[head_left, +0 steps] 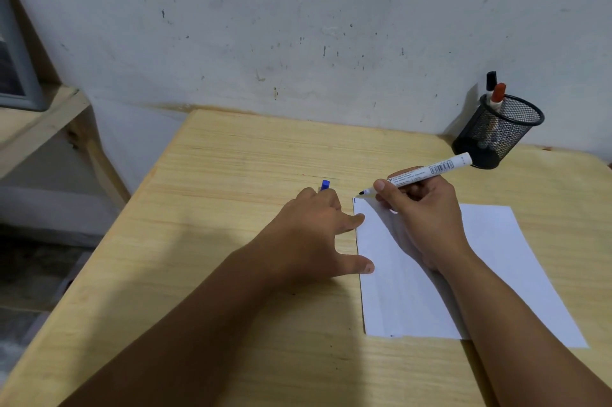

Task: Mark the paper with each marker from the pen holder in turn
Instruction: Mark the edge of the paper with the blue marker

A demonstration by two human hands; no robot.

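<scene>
right hand [427,218] grips marker [427,171] | tip at paper [490,261] corner (left hand [311,234]: cap [325,185])

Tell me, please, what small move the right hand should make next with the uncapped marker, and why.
Probably draw the tip a little further along the white paper sheet: the right hand holds the white-barrelled marker at the sheet's far left corner, where only a tiny mark shows. The left hand holds the blue cap.

Count: 1 sheet of paper [430,274] on the bench [231,174]. 1 mesh pen holder [496,131] at 2 o'clock holding 2 markers: red-capped marker [497,95], black-capped marker [490,79]. 1 uncapped marker [427,173], 1 blue cap [325,185]. 2 hands: left hand [314,234], right hand [427,218].
</scene>
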